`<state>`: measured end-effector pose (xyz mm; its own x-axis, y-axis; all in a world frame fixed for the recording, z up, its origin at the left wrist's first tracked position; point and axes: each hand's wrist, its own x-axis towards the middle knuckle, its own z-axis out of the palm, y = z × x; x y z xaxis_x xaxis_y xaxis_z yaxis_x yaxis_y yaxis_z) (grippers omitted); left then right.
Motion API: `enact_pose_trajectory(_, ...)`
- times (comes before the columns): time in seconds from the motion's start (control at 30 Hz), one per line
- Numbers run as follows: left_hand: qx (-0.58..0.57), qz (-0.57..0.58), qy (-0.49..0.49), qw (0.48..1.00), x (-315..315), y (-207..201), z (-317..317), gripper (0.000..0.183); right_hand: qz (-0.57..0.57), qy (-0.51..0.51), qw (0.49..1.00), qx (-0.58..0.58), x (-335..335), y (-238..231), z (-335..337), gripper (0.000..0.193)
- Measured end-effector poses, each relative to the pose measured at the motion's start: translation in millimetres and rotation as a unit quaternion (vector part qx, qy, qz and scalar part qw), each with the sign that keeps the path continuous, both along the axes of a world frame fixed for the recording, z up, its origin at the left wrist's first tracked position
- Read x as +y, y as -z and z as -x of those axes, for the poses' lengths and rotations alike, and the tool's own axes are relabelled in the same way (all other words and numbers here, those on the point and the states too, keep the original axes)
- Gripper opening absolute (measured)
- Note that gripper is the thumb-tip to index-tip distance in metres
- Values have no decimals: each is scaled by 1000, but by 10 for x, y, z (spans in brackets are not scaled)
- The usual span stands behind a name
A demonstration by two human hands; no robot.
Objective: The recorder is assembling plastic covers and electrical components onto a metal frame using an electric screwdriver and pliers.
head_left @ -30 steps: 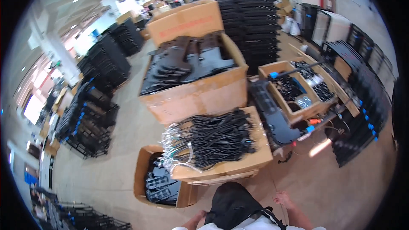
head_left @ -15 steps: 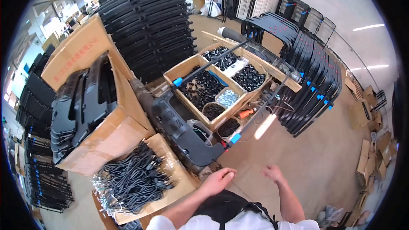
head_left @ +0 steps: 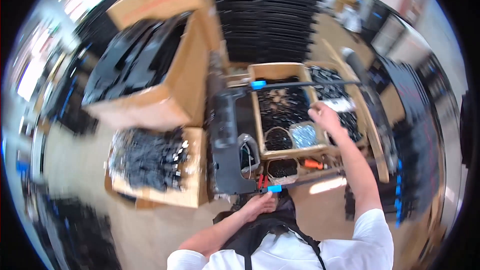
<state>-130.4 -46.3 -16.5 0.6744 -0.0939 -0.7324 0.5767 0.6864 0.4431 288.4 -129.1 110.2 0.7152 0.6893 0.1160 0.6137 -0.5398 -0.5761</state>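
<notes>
My left hand (head_left: 259, 206) is low in the middle, fingers loosely spread and holding nothing I can see. Its fingertips are close to the blue sleeve (head_left: 274, 189) on a black tube frame; whether they touch is unclear. My right hand (head_left: 326, 118) reaches over the parts box, fingers angled down and loosely apart, somewhat blurred. Below it is a compartment of silvery small parts (head_left: 303, 135); to its left, a larger one of black small parts (head_left: 280, 112). A black plastic panel (head_left: 226, 140) lies left of the box. The tube frame (head_left: 320, 84) spans the box.
A carton (head_left: 150, 104) of black plastic panels stands at the left, above a carton of bundled black cables (head_left: 150, 160). Red-handled pliers (head_left: 263, 182) and an orange-handled tool (head_left: 313, 164) lie near the front. Black frames (head_left: 265, 25) are stacked behind; more stand at right.
The view has swung left, so the cartons and parts box appear turned. My right hand has moved forward over the parts box. My left hand is now beside the blue sleeve.
</notes>
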Motion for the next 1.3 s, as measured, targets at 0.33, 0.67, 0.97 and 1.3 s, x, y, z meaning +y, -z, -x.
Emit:
enact_pose_trajectory(0.33, -7, 36, -439, 898, -684, 119, -284, 57, 280, -170, 944, -31, 1695, 740, -1356, 75)
enact_pose_trajectory(0.67, -75, -60, -422, 902, -989, -691, -90, 56, 86, -172, 980, -45, 1340, -725, -1185, 67)
enact_pose_trajectory(0.97, -267, -266, -485, 789, -291, -1515, 1013, 35, -116, -120, 957, -236, 855, -3373, 591, 59)
enact_pose_trajectory(1.3, -341, -301, -637, 623, 1688, -2151, 3518, 54, -199, -138, 956, -163, 361, -3899, 3962, 42)
